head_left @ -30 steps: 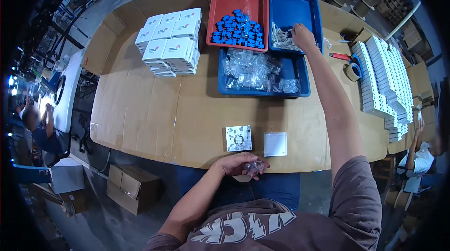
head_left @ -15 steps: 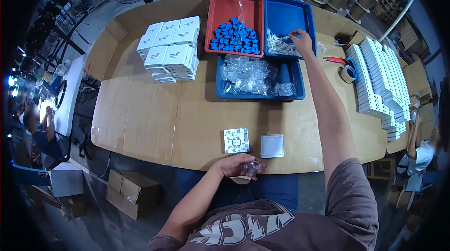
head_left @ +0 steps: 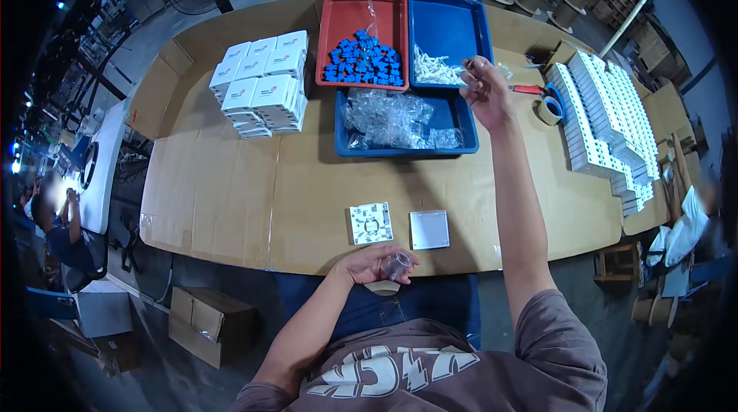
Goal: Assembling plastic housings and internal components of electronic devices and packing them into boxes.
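Clear plastic packet (head_left: 397, 265) sits in the curled fingers of the left hand (head_left: 364, 263), over the near edge of the worktop (head_left: 231, 189), close to the middle. From the far left, a person in dark clothing (head_left: 68, 241) sits at work, and a brown cardboard box (head_left: 209, 325) stands on the floor. On the worktop's left part, white boxes with a small printed mark form a stepped stack (head_left: 261, 88). Right of it, a red tray (head_left: 347, 15) holds a heap of small blue parts (head_left: 361, 60). On its near side, a blue tray (head_left: 406, 153) holds a pile of transparent bags (head_left: 388, 117). Nearer the person, a white square piece with a grey pattern (head_left: 370, 224) lies just beyond the left hand. Beside it, apart, is a plain white square piece (head_left: 429, 229). Behind, a second blue tray (head_left: 450, 24) holds slim white parts (head_left: 433, 68). The right hand (head_left: 487, 95) is raised at that tray's near right corner, fingers bent; whether they pinch anything, I cannot tell. Further right lie a red-handled tool (head_left: 526, 90), a roll of tape (head_left: 549, 110) and long rows of white boxes (head_left: 607, 127). Beyond these sits a person in white (head_left: 686, 221).
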Available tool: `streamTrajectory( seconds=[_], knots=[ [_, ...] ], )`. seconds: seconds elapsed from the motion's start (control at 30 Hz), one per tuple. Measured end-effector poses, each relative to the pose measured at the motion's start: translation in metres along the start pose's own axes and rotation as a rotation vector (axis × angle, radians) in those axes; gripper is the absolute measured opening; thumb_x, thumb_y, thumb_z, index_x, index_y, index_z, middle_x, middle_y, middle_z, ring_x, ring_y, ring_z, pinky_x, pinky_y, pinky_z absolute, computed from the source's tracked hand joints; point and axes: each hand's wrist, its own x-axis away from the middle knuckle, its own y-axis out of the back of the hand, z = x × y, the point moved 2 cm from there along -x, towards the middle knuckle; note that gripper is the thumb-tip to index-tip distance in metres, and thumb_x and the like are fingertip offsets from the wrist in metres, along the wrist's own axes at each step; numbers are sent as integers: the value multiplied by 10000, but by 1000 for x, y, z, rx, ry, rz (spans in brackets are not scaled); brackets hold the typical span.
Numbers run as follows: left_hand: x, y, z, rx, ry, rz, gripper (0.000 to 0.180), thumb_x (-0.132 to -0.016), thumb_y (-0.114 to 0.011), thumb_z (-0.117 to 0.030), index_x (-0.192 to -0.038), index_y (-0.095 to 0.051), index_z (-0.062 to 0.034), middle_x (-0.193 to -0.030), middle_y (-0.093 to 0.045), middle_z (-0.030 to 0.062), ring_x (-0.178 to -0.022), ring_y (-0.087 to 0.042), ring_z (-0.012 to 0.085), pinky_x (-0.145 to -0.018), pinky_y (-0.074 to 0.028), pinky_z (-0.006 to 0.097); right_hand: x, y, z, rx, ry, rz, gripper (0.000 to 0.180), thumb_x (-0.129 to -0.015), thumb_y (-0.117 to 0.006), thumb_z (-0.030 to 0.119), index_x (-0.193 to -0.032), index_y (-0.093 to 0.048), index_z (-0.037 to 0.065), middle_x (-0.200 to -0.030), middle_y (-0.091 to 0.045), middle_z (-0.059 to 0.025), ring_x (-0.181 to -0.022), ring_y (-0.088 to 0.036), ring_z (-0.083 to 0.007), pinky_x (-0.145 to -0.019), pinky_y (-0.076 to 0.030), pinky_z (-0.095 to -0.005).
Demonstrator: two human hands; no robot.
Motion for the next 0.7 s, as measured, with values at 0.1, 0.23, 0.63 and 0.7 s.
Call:
streamTrajectory(
  seconds=[0.1, 0.23, 0.63, 0.7],
  knots=[
    [3, 4, 6, 34, 39, -124, 553, -1052, -521, -422, -1271, -616, 78, -1058, -724, 138, -975, -732, 261, -1010, -549, 460, 37, -9, -15, 68, -61, -16, 128, -975, -691, 140, -1033, -650, 34, -810, -573, 15, -650, -445, -51, -559, -344, -226],
    [-7, 11, 5, 13, -60, -33, 596, -1061, -510, -431, -1346, -559, 89, -1027, -707, 145, -990, -702, 274, -997, -536, 444, 116, -19, -56, 290, -197, -67, 234, -949, -703, 95, -1152, -670, -16, -857, -626, -13, -633, -440, -39, -553, -336, -224],
    [-6, -8, -1, 142, -136, -134, 453, -1090, -477, -416, -1267, -618, -23, -1106, -719, 107, -934, -726, 214, -892, -615, 398, 235, -32, -120, 655, -376, 67, 141, -913, -751, 46, -1025, -715, -30, -863, -697, -19, -754, -627, -79, -675, -500, -244],
    [-4, -14, -4, 124, -141, -156, 439, -1079, -506, -406, -1269, -611, -25, -1085, -715, 124, -923, -731, 233, -927, -604, 430, 231, -40, -113, 885, -396, 128, 142, -901, -755, 41, -1019, -717, -27, -844, -695, -24, -742, -631, -75, -671, -500, -238]
  ],
)
